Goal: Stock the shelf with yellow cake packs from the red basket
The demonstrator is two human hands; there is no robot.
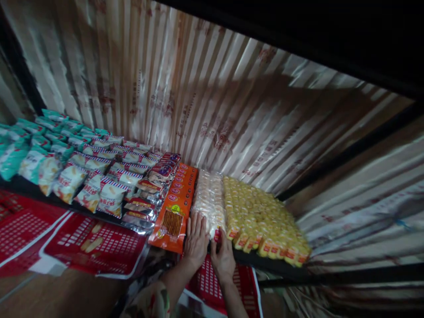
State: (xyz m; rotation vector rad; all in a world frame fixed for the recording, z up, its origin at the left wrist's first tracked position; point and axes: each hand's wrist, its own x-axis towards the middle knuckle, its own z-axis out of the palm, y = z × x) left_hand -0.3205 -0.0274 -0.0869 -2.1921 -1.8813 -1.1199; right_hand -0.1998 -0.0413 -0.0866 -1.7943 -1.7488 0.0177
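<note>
My left hand [196,240] lies with its fingers stretched forward along the left side of a row of clear-wrapped white snack packets [209,192]. My right hand [223,259] has its thumb and fingers around the front end of a white packet with a red label [217,234], the nearest in that row. Left of them lie flat orange snack bags [172,207], next to my left fingers. Yellow-wrapped packets [261,212] with orange front ends stand in rows to the right, close to my right hand. All rest on a dark shelf [256,259].
Bags in white, red and blue [111,196] and teal bags [16,154] fill the shelf's left part, with silver-red packets [142,207] beside the orange ones. Below are red baskets [126,251]. Plastic-covered corrugated sheeting [198,97] rises behind; a dark upper shelf [331,35] overhangs.
</note>
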